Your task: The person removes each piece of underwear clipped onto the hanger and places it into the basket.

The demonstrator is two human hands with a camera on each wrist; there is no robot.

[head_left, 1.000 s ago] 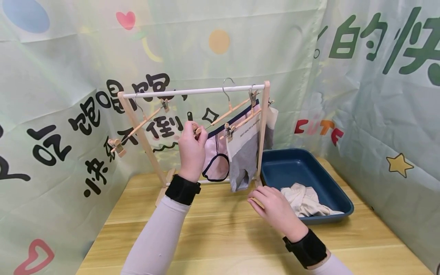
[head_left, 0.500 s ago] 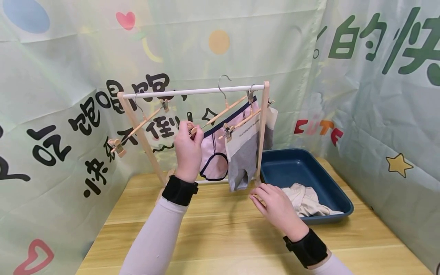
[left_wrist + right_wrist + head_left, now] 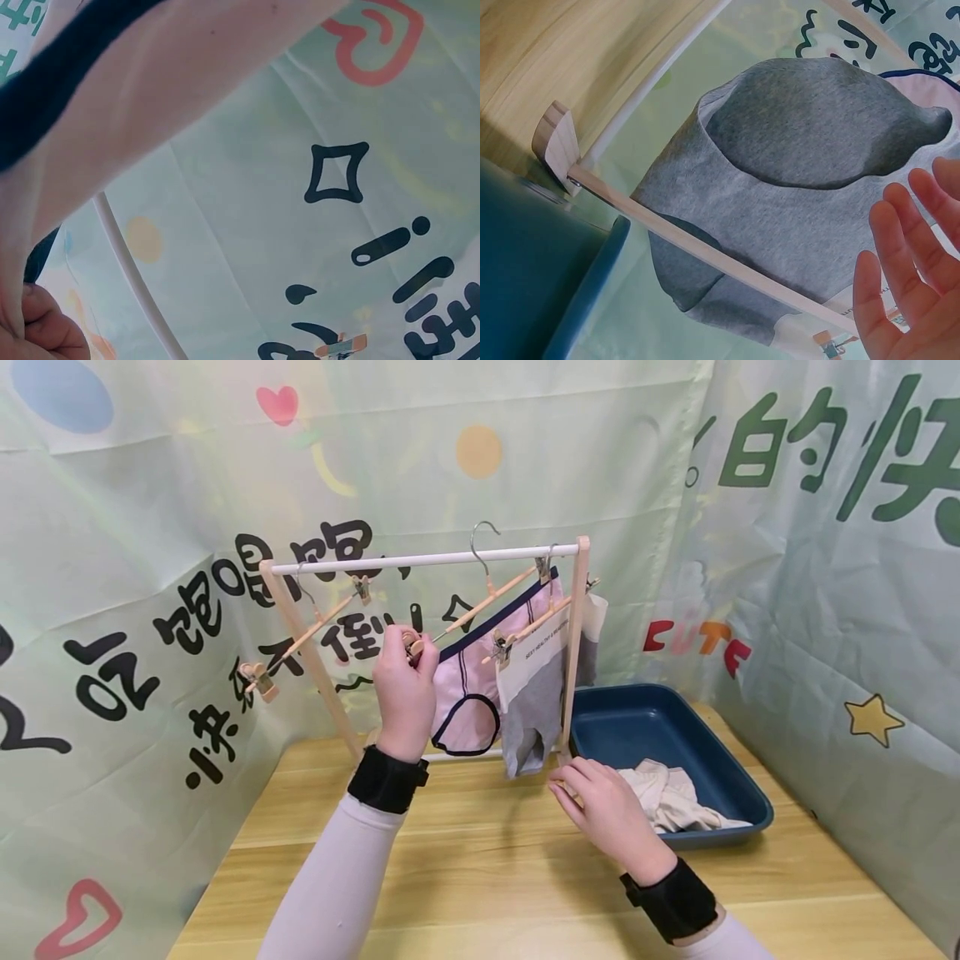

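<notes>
My left hand [image 3: 405, 697] grips the near clip end of a wooden clip hanger [image 3: 489, 600]. Pink underpants [image 3: 471, 675] with navy trim hang from that hanger, which slants up toward the back; its metal hook [image 3: 476, 547] rises above the rack's white rod [image 3: 420, 560]. In the left wrist view only part of the left hand's fingers [image 3: 52, 330] shows, and the hanger is hidden. My right hand [image 3: 609, 810] hovers with loose fingers before the rack's right post, holding nothing. Beside the pink pair hang grey-and-white underpants [image 3: 531, 710], seen large in the right wrist view [image 3: 780, 217].
A hanger with bare clips [image 3: 318, 625] hangs at the rod's left end. Right of the rack, a blue basin [image 3: 738, 777] holds a crumpled cream cloth [image 3: 671, 797]. The wooden table [image 3: 480, 877] is bounded by printed curtains [image 3: 525, 435].
My left hand has moved a little left, drawing the hanger and pink underpants along; its hook now sits slightly higher and farther left. My right hand has barely moved.
</notes>
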